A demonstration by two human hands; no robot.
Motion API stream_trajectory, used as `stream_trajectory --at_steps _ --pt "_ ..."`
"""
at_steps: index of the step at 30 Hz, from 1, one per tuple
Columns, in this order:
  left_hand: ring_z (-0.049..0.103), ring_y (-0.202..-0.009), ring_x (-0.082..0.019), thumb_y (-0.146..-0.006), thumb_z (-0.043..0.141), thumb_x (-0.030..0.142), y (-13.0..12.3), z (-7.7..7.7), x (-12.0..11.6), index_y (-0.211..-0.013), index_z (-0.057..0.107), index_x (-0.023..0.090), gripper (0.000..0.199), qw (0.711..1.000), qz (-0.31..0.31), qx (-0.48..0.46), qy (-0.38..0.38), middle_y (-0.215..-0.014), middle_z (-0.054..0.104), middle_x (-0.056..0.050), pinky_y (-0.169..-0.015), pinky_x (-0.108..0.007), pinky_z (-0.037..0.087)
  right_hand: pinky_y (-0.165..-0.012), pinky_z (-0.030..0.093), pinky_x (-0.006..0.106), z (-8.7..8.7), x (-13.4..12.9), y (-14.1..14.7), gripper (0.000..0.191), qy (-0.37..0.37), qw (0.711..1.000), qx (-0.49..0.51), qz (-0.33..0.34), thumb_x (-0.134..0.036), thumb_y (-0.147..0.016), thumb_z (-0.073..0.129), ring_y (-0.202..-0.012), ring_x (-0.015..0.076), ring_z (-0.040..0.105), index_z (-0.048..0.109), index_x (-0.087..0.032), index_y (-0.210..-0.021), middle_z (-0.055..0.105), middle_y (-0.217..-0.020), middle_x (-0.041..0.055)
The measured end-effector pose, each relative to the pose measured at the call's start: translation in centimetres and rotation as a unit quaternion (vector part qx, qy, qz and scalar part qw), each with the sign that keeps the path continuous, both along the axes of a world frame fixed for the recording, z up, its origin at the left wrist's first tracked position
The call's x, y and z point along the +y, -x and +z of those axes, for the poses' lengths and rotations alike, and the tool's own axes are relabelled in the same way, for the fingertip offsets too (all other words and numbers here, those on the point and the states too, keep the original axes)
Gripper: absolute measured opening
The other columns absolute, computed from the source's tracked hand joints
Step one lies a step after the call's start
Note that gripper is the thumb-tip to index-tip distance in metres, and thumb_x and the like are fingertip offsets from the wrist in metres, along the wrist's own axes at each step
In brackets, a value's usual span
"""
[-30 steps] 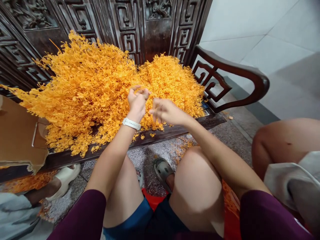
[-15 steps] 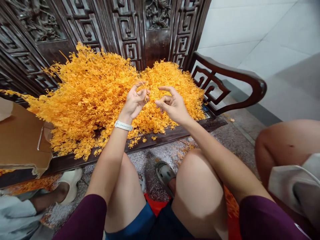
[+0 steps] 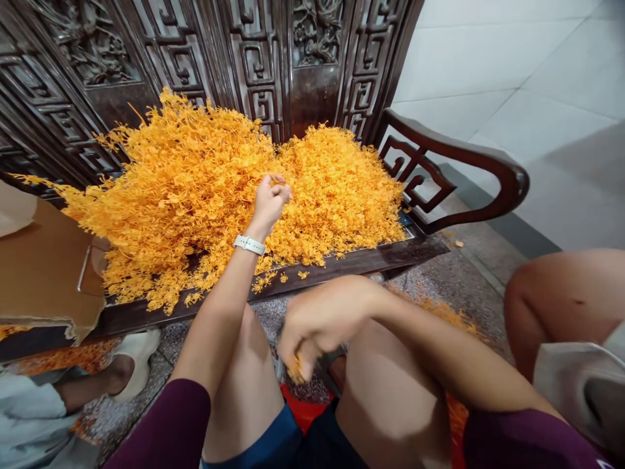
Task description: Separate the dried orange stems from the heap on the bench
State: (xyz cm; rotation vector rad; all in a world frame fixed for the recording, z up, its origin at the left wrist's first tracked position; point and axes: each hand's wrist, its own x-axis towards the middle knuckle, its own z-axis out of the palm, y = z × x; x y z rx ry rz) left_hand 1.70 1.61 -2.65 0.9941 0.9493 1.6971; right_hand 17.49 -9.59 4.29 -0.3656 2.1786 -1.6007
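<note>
A big heap of orange, branching plastic-looking pieces [image 3: 176, 176] covers the seat of a dark carved wooden bench [image 3: 390, 257]. My left hand [image 3: 273, 198], with a white watch band [image 3: 249, 245] on its wrist, is in front of the heap, its fingers curled together. Whether anything thin sits between those fingers is lost against the orange behind. Low over my knees, my right hand [image 3: 325, 319] is slightly blurred and pinches a small orange piece [image 3: 295, 371] at its fingertips.
A torn cardboard box [image 3: 53, 267] stands at the left end of the bench. The bench's curved armrest [image 3: 502, 169] juts out on the right. Orange bits [image 3: 444, 316] litter the floor. Another person's foot in a white shoe [image 3: 139, 365] and a bent knee [image 3: 566, 299] flank me.
My right hand has dropped from beside the left hand down over my lap, with a small orange piece in its fingertips. The left hand stays by the heap, its fingers drawn closer together.
</note>
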Motion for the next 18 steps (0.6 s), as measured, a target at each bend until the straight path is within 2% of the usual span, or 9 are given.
stream_trajectory --at_steps 1,2,4,5,7,9,11,14,18 --pt "0.058 -0.065 -0.012 -0.085 0.075 0.009 0.0 0.0 -0.1 -0.092 0.055 0.024 0.025 1.0 -0.022 0.022 -0.001 -0.065 0.059 0.004 -0.066 -0.025 0.042 -0.079 0.055 0.027 0.4 -0.3 -0.1 0.01 0.03 0.998 -0.032 0.054 -0.024 -0.098 0.069 -0.091 0.0171 0.074 0.073 -0.017 -0.092 0.078 -0.093 0.0062" --pt "0.059 -0.066 -0.012 -0.087 0.073 0.011 0.0 0.0 -0.4 -0.093 0.056 0.023 0.022 0.998 -0.04 0.04 -0.008 -0.066 0.06 0.003 -0.067 -0.025 0.043 -0.082 0.056 0.028 0.8 -0.1 -0.5 0.009 0.061 0.996 -0.04 0.056 -0.025 -0.096 0.073 -0.092 0.0181 0.075 0.074 -0.016 -0.093 0.079 -0.094 0.0072" --pt "0.058 -0.065 -0.012 -0.091 0.07 0.017 -0.6 0.2 -1.0 -0.094 0.056 0.023 0.016 0.996 -0.059 0.066 -0.03 -0.067 0.06 0.003 -0.067 -0.024 0.043 -0.08 0.057 0.027 1.2 1.7 -1.7 0.015 0.142 0.985 0.036 -0.096 -0.03 -0.088 0.083 -0.085 0.0165 0.073 0.076 -0.018 -0.093 0.078 -0.09 0.0055" --pt "0.055 -0.063 -0.011 -0.093 0.069 0.02 -1.0 0.3 -1.4 -0.094 0.055 0.023 0.014 0.993 -0.071 0.087 -0.039 -0.067 0.059 0.004 -0.066 -0.025 0.042 -0.075 0.057 0.025 1.3 3.0 -2.5 0.019 0.189 0.949 0.11 -0.226 -0.034 -0.085 0.086 -0.078 0.0142 0.07 0.076 -0.02 -0.093 0.076 -0.085 0.003" --pt "0.047 -0.058 -0.011 -0.096 0.066 0.027 -1.9 0.4 -2.0 -0.094 0.054 0.023 0.013 0.981 -0.111 0.154 -0.046 -0.064 0.052 0.005 -0.061 -0.026 0.038 -0.063 0.052 0.021 0.9 6.0 -3.8 0.025 0.265 0.794 0.24 -0.491 -0.044 -0.083 0.086 -0.065 0.0103 0.061 0.075 -0.023 -0.094 0.069 -0.075 -0.0016" --pt "0.041 -0.056 -0.011 -0.098 0.063 0.034 -2.9 0.2 -2.6 -0.089 0.054 0.022 0.018 0.955 -0.144 0.253 -0.055 -0.064 0.047 0.005 -0.058 -0.028 0.033 -0.057 0.049 0.02 -0.2 8.7 -4.8 0.027 0.3 0.633 0.262 -0.663 -0.048 -0.087 0.081 -0.059 0.0091 0.054 0.072 -0.025 -0.095 0.064 -0.07 -0.0034" --pt "0.041 -0.058 -0.012 -0.098 0.062 0.037 -3.7 -0.2 -3.0 -0.083 0.053 0.021 0.024 0.915 -0.154 0.367 -0.07 -0.065 0.048 0.004 -0.059 -0.029 0.032 -0.052 0.046 0.02 -1.8 10.6 -5.4 0.025 0.312 0.547 0.203 -0.75 -0.045 -0.089 0.079 -0.055 0.0085 0.05 0.068 -0.023 -0.091 0.059 -0.067 -0.0042" --pt "0.046 -0.06 -0.014 -0.098 0.06 0.036 -4.5 -0.6 -3.5 -0.076 0.053 0.02 0.028 0.846 -0.161 0.501 -0.081 -0.065 0.054 0.002 -0.061 -0.032 0.032 -0.049 0.043 0.019 -4.4 11.9 -5.7 0.021 0.301 0.504 0.152 -0.795 -0.035 -0.089 0.077 -0.052 0.0072 0.047 0.063 -0.021 -0.085 0.057 -0.065 -0.0048" --pt "0.051 -0.065 -0.017 -0.1 0.054 0.031 -5.0 -0.8 -3.9 -0.073 0.053 0.02 0.029 0.778 -0.164 0.597 -0.104 -0.071 0.062 -0.003 -0.064 -0.034 0.033 -0.059 0.05 0.021 -6.3 12.2 -5.8 0.023 0.237 0.517 0.158 -0.807 -0.009 -0.08 0.072 -0.065 0.0099 0.061 0.059 -0.021 -0.095 0.073 -0.084 0.0002"
